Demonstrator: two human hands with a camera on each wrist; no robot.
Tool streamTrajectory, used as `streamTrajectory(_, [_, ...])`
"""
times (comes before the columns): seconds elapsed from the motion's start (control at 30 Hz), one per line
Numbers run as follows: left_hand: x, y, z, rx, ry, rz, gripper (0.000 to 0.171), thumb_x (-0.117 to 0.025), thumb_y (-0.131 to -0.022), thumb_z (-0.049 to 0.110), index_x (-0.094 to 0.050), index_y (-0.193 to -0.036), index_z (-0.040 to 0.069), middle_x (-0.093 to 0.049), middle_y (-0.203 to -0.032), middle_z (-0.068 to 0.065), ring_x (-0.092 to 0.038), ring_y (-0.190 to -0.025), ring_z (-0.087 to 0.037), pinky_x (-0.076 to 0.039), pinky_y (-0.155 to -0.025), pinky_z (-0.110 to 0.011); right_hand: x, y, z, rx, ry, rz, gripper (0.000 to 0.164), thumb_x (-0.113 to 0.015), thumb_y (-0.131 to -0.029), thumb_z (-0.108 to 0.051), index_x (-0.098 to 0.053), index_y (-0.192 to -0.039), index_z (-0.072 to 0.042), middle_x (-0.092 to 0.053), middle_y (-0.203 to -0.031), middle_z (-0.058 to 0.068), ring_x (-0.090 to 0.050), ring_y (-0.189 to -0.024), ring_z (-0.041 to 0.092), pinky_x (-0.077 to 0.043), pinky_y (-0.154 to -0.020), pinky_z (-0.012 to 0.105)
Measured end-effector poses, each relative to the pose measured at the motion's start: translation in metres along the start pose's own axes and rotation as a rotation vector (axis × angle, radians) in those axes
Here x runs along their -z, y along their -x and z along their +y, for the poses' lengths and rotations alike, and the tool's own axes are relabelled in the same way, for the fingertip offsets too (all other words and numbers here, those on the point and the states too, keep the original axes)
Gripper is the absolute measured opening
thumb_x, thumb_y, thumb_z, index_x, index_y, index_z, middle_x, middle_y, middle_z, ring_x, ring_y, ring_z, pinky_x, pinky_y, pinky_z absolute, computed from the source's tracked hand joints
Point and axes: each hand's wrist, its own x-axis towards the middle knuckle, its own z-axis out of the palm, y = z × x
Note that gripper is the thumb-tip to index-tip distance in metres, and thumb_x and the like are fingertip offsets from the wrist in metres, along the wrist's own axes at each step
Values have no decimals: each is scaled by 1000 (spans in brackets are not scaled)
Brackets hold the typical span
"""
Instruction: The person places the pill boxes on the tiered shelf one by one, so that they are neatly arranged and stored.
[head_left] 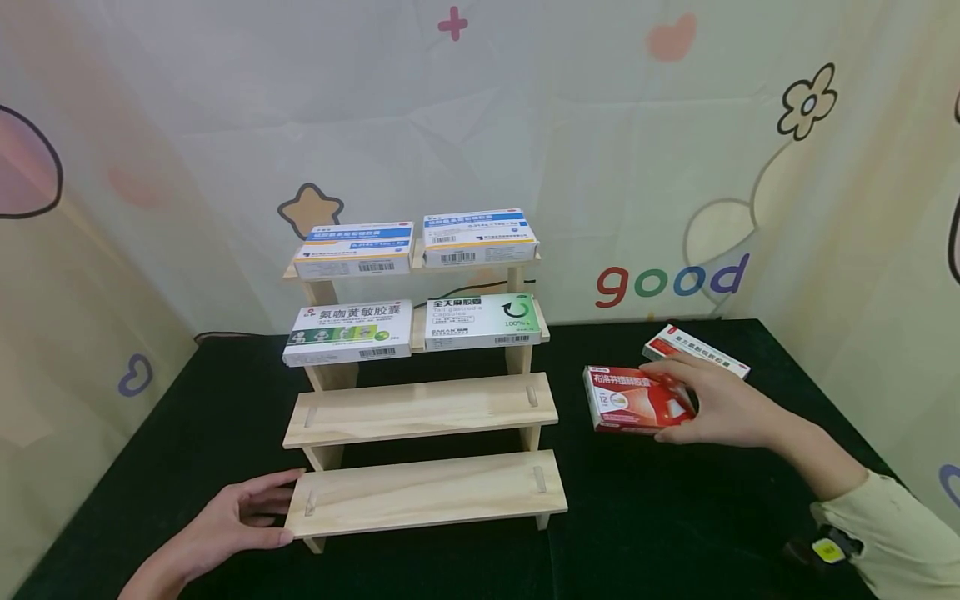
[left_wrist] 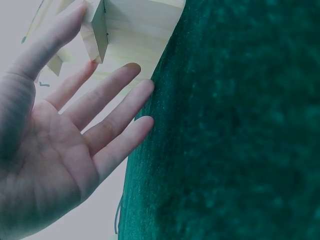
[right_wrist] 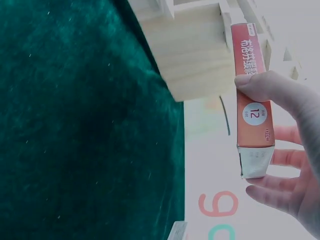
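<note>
My right hand (head_left: 723, 404) grips a red medicine box (head_left: 626, 400) by its right end, to the right of the stepped wooden rack. In the right wrist view the thumb lies across the red side of the box (right_wrist: 254, 125), with the other fingers behind it. A white-and-red medicine box (head_left: 708, 350) lies on the black cloth just behind that hand. My left hand (head_left: 225, 525) rests against the left end of the rack's lowest shelf (head_left: 427, 492), thumb at the front corner and index finger at the back. Its fingers look straight and spread in the left wrist view.
Two blue-and-white boxes (head_left: 480, 237) sit on the top shelf. The second shelf carries a box with a green strip (head_left: 348, 333) and a green-and-white box (head_left: 482, 321). Bare wood shows on the third shelf (head_left: 420, 408). A printed curtain (head_left: 375, 108) hangs behind the black cloth (head_left: 660, 517).
</note>
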Motion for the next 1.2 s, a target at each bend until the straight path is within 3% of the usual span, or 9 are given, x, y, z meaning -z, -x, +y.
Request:
streamTrajectory(0.4, [0, 0, 0, -3, -11, 0, 64, -61, -86, 12, -26, -134, -13, -40, -127, -36, -53, -106, -36, -50, -81, -38, 4, -10, -21, 35, 43, -3, 75, -77, -65, -42, -46, -128, -15, -44, -130, 16, -41, -115, 35, -43, -84, 52])
streamTrajectory(0.67, [0, 1, 1, -16, 3, -13, 64, -60, -86, 11, -26, -134, -13, -40, -127, -36, -55, -105, -30, -50, -81, -35, 4, -19, -29, 84, 69, 13, 74, -79, -63, -41, -49, -126, -15, -50, -119, 5, -47, -105, 22, -45, -83, 46])
streamTrajectory(1.2, [0, 0, -1, -14, 5, 1, 64, -61, -85, 11, -28, -134, -12, -40, -127, -36, -54, -105, -34, -50, -81, -36, -8, -35, -59, 146, 60, -19, 77, -77, -64, -46, -48, -129, -16, -49, -122, 3, -46, -106, 18, -44, -83, 40])
